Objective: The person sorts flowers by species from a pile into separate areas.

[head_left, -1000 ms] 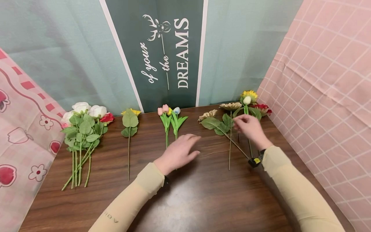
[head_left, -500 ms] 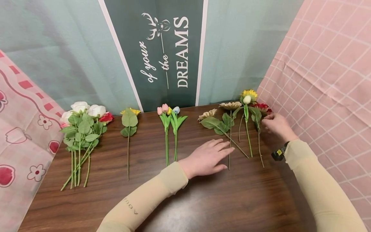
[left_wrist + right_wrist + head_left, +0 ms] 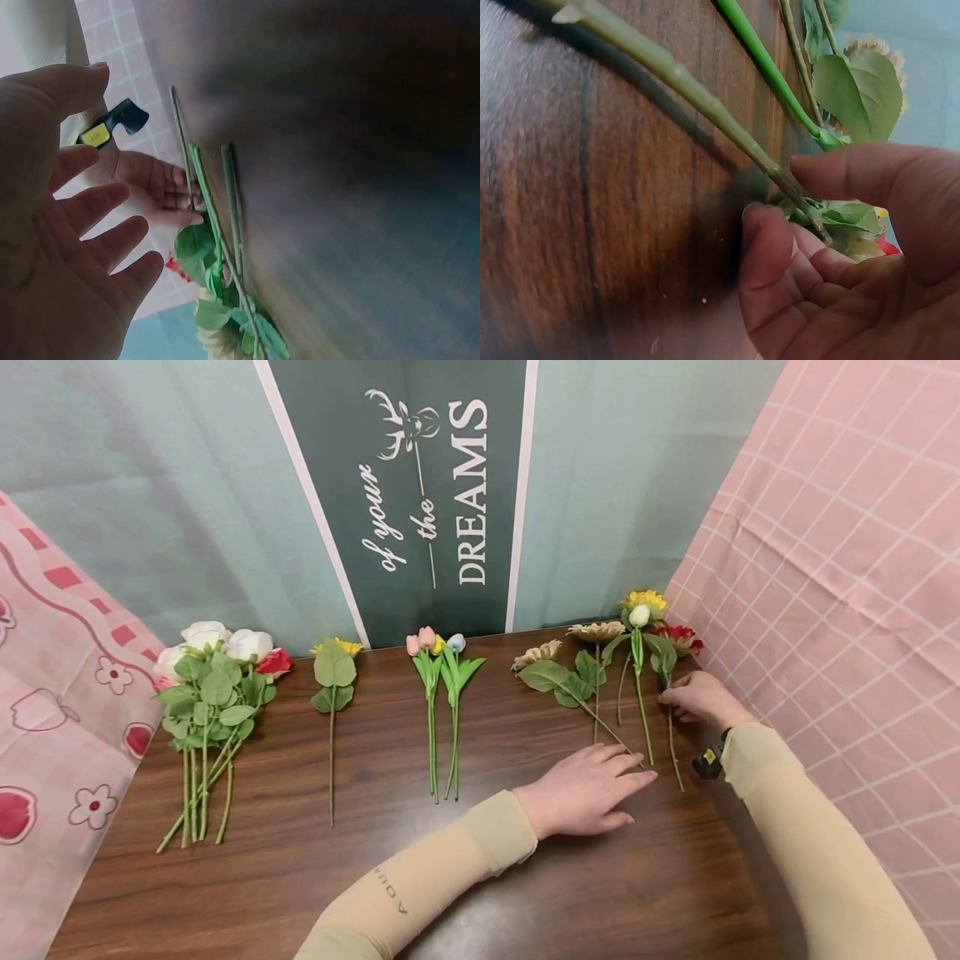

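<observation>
A red flower (image 3: pixel 678 637) lies at the table's far right, and its stem (image 3: pixel 690 86) runs toward me. My right hand (image 3: pixel 693 700) pinches that stem just below the leaves, thumb and fingers (image 3: pixel 769 247) curled round it. Beside it lie a yellow sunflower with a white bud (image 3: pixel 643 603) and two beige sunflowers (image 3: pixel 596 632). My left hand (image 3: pixel 592 785) lies flat on the wood with straight fingers and holds nothing. Its fingertips are by the lower ends of the beige stems (image 3: pixel 225 217). The left wrist view shows the left palm (image 3: pixel 82 247) open.
Further left on the dark wooden table (image 3: pixel 525 893) lie several tulips (image 3: pixel 435 647), a single yellow flower (image 3: pixel 337 652) and a bunch of white and red roses (image 3: pixel 217 668). Cloth backdrops close in the back and both sides.
My left hand slid right from below the tulips to the sunflower stems. My right hand left the middle stems, went to the right edge and took hold of the red flower's stem.
</observation>
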### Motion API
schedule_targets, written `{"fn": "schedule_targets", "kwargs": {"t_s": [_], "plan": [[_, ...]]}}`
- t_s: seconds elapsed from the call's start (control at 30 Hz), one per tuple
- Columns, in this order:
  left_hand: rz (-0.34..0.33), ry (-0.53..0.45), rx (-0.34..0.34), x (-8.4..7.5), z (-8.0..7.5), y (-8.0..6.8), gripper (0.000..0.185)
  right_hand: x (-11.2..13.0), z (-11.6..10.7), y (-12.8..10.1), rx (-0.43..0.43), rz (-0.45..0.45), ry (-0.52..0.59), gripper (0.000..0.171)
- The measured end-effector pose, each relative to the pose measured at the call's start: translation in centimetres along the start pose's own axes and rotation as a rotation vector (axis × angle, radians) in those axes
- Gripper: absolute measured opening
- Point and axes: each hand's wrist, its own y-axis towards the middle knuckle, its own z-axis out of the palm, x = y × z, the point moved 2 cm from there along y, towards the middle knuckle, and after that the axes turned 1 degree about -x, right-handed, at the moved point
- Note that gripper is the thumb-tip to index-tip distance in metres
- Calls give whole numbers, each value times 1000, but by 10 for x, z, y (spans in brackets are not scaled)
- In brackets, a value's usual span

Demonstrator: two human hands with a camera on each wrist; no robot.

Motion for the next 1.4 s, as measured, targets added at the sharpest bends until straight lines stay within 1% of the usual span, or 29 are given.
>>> {"fn": "schedule_targets", "kwargs": {"t_s": [0.13, 0.33, 0.47, 0.57, 0.67, 0.73, 0.8, 0.87, 0.93, 1.0, 1.13, 1.2, 1.27, 1.4], "plan": [[3, 2, 7, -3, 4, -1, 66, 0, 3, 2, -9, -7, 57, 32], [-4, -33, 13, -2, 5, -4, 66, -2, 4, 1, -30, -24, 162, 29], [-17, -69, 9, 1, 6, -6, 65, 0, 0, -4, -71, -63, 160, 28], [-28, -91, -7, 4, 6, -9, 64, 4, -5, -9, -102, -92, 147, 28], [-61, -131, -24, 9, 6, -14, 62, 13, -9, -16, -140, -120, 154, 30], [-97, -180, -44, 14, 5, -21, 60, 23, -8, -20, -164, -152, 170, 34], [-145, -245, -71, 22, 2, -30, 58, 37, -5, -26, -189, -195, 198, 37], [-207, -323, -105, 31, 0, -41, 56, 53, 3, -32, -205, -245, 233, 38], [-280, -420, -151, 42, -2, -54, 54, 70, 14, -36, -208, -290, 287, 38], [-368, -532, -210, 54, -3, -69, 50, 89, 29, -39, -199, -319, 331, 38], [-522, -814, -345, 75, -4, -98, 42, 127, 66, -46, -137, -364, 448, 38], [-579, -950, -396, 84, -3, -109, 40, 144, 86, -47, -97, -387, 510, 38], [-619, -1069, -425, 90, -1, -119, 39, 160, 106, -47, -48, -410, 584, 38], [-675, -1217, -425, 98, 3, -132, 39, 183, 138, -44, 30, -439, 691, 35]]}}
